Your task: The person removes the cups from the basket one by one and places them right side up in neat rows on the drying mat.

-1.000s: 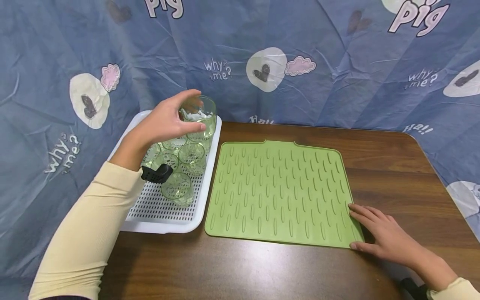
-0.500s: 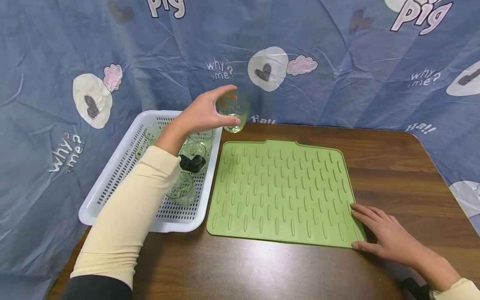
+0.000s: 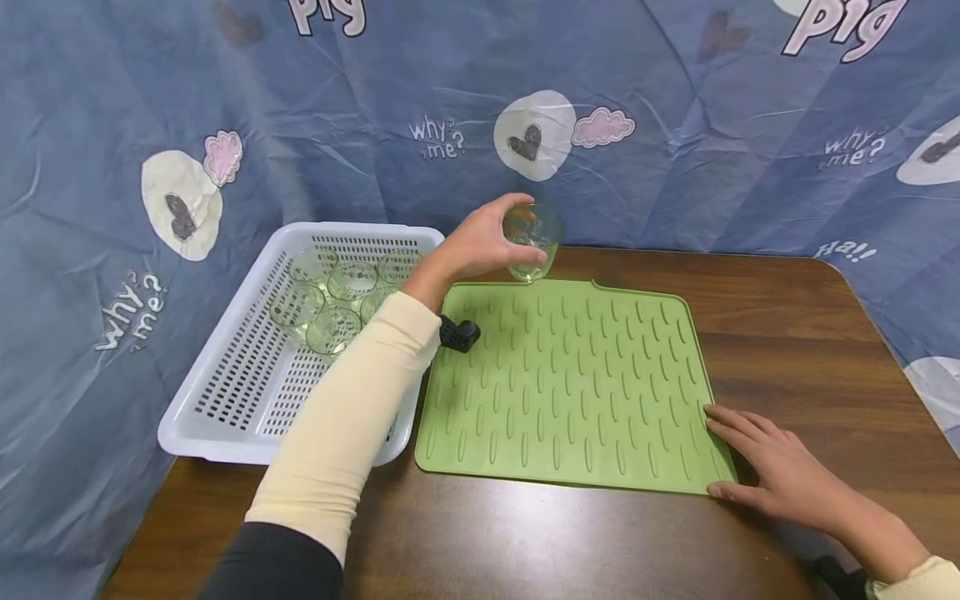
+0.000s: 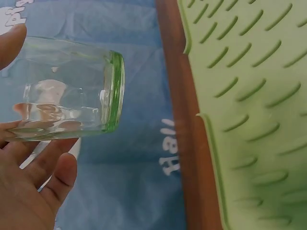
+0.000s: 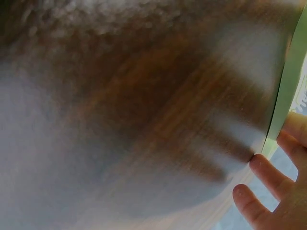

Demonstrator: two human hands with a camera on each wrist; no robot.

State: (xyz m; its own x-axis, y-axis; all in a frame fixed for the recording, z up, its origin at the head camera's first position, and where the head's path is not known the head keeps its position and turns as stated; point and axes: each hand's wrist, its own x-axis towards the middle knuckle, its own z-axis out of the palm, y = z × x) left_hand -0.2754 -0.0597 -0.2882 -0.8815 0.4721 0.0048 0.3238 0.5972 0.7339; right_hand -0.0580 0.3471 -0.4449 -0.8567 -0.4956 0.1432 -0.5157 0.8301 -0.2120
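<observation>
My left hand [image 3: 480, 243] grips a clear, green-tinted drinking glass [image 3: 546, 232] between thumb and fingers. It holds the glass up over the back edge of a green ridged drying mat [image 3: 570, 392]. In the left wrist view the thick green base of the glass [image 4: 115, 91] points toward the mat's side of the picture. At the mat's right edge rests my right hand [image 3: 787, 462], fingers spread and nothing in its grasp. The right wrist view has its fingertips [image 5: 263, 165] right at the mat's edge [image 5: 283, 100].
A white perforated basket [image 3: 213, 350] stands left of the mat. Several similar glasses [image 3: 297, 305] sit in its back part, some hidden behind the left sleeve [image 3: 352, 417]. Everything is on a brown wooden table [image 3: 525, 533], with a blue printed cloth [image 3: 337, 125] hanging behind.
My left hand has carried the glass rightward from above the basket, past its rim, to the back edge of the mat. My right hand has stayed at the mat's right edge.
</observation>
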